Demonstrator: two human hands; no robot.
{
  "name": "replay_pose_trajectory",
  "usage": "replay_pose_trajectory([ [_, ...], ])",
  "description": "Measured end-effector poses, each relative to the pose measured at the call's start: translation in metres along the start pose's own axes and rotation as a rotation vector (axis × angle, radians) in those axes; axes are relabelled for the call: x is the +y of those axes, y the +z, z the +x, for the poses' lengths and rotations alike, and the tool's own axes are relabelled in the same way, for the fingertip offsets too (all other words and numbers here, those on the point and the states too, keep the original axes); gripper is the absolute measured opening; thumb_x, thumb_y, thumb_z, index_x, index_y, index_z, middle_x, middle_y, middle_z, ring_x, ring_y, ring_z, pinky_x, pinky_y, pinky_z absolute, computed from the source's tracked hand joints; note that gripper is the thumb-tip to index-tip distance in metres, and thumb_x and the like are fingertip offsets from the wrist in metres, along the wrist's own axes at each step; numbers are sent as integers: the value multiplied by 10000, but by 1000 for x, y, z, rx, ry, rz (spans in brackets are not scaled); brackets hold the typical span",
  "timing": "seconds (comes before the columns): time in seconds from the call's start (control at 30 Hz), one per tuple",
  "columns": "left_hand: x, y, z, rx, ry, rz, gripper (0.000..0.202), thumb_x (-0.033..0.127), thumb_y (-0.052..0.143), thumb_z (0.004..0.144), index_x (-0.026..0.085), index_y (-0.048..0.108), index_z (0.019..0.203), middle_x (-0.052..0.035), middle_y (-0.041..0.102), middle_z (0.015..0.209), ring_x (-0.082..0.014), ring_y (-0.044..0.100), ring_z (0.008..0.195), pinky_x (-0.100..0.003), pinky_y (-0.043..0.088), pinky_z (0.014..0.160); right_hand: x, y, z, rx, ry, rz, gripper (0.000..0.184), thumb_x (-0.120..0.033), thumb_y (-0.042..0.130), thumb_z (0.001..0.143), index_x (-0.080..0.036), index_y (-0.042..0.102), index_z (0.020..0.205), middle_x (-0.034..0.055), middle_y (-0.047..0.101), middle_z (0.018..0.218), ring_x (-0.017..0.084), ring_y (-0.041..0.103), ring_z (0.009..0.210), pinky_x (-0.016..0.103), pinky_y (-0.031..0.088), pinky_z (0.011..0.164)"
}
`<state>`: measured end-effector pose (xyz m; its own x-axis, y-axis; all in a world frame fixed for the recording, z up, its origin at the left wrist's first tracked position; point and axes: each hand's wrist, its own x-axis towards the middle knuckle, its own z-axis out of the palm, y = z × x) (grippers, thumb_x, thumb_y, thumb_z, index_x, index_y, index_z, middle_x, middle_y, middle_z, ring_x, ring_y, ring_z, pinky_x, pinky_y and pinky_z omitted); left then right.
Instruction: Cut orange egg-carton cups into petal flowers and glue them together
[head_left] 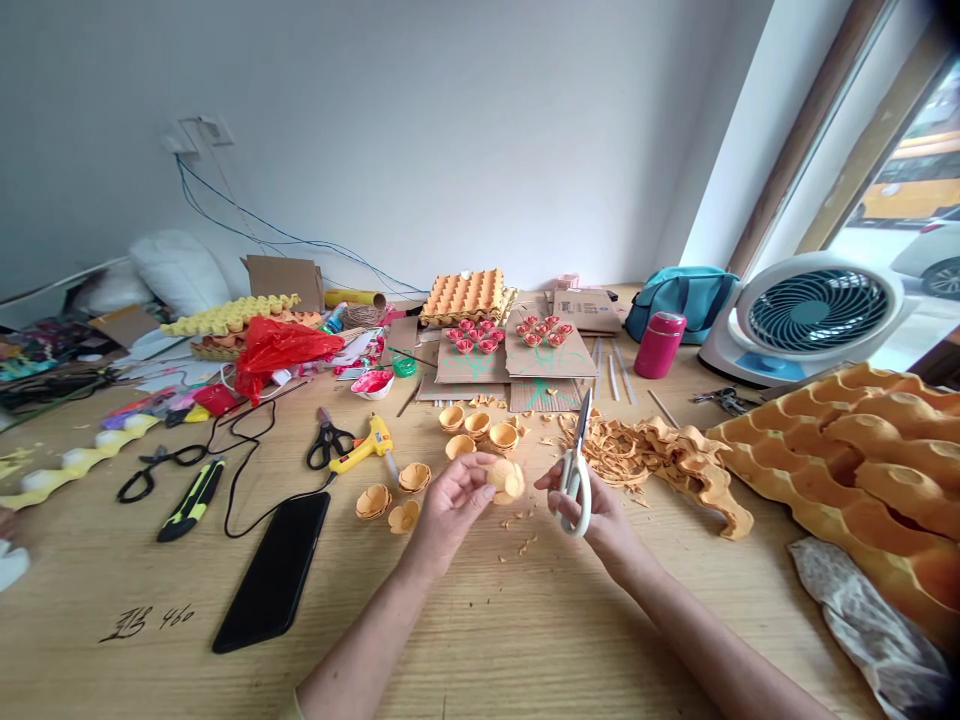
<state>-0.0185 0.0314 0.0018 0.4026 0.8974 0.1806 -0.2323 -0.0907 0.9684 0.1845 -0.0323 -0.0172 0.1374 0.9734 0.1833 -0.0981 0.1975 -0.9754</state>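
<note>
My left hand (455, 500) pinches an orange egg-carton cup (505, 481), cut into a rounded shape, between thumb and fingers. In my right hand (592, 520) is a pair of white-handled scissors (576, 480), blades pointing up and away from me, just right of the cup. Several cut cups shaped like flowers (414, 478) sit left of and beyond my left hand. Small orange scraps (517, 548) lie on the table below the cup. A heap of carton trimmings (630, 450) lies beyond my right hand.
At left are a yellow glue gun (367, 445), black scissors (328, 440), a utility knife (191, 500) and a black phone (274, 570). Large orange egg trays (847, 470) fill the right. Behind stand cardboard pieces with red flowers (547, 352), a pink bottle (660, 346) and a fan (814, 310).
</note>
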Motion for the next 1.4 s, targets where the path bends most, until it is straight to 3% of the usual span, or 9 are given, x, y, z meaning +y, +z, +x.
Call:
replay_pose_trajectory([
  [0.17,23,-26,12,212,344,548,161,243,737,800,246,769,958,-42,737,866,-215,655,828,-314,482,830,4,-6,3,40,-36,26,430,-538,754,777,-220,562,992,17,599,861,156,522,709,296,440,656],
  [0.27,25,-34,11,174,497,800,122,207,668,842,263,764,892,-45,737,870,-238,652,859,-328,465,815,5,-6,2,10,-57,10,401,-513,731,813,-221,547,1016,0,569,839,145,503,703,286,423,653],
  [0.5,2,-38,1,16,387,1432,149,111,573,876,229,649,826,-18,708,825,-240,603,861,-358,383,798,3,-5,-1,-75,-71,-65,382,-515,704,830,-216,542,1005,0,565,823,146,495,691,276,402,615],
  [0.63,-7,-34,-2,10,320,1572,139,105,593,861,220,615,786,-13,685,823,-233,592,859,-355,358,792,1,-4,-2,-112,-49,-79,384,-526,706,824,-221,551,999,-5,576,797,150,512,683,279,410,614],
  [0.93,-10,-26,-6,30,292,1573,71,157,614,870,225,633,870,-20,677,890,-245,574,903,-371,332,791,-7,-1,-6,-161,6,-50,378,-507,735,809,-203,576,968,-17,563,781,126,499,667,252,392,587],
  [1.13,-14,-6,-6,-115,403,1503,165,217,613,887,230,644,1049,-57,663,1008,-269,548,982,-395,358,835,-7,-3,-4,-236,157,194,482,-648,685,798,-176,588,808,-37,542,579,91,466,472,215,327,462],
  [1.2,-18,0,-3,-160,392,1466,145,209,623,871,231,655,1011,-61,659,1016,-276,542,990,-407,357,843,-5,-4,-4,-256,166,223,504,-670,634,830,-167,603,798,-39,529,535,85,451,422,210,299,431],
  [1.3,-22,4,6,-167,326,1237,83,180,606,860,225,666,826,-51,653,927,-269,533,963,-431,345,893,-1,-5,-3,-276,150,268,517,-681,613,839,-165,615,812,-38,533,515,84,452,396,208,294,416],
  [1.4,-21,5,19,-71,157,637,97,189,675,792,208,655,699,-45,634,843,-260,529,974,-427,341,968,2,-6,-2,-282,135,325,556,-724,545,856,-174,610,816,-37,535,508,86,450,387,211,310,414],
])
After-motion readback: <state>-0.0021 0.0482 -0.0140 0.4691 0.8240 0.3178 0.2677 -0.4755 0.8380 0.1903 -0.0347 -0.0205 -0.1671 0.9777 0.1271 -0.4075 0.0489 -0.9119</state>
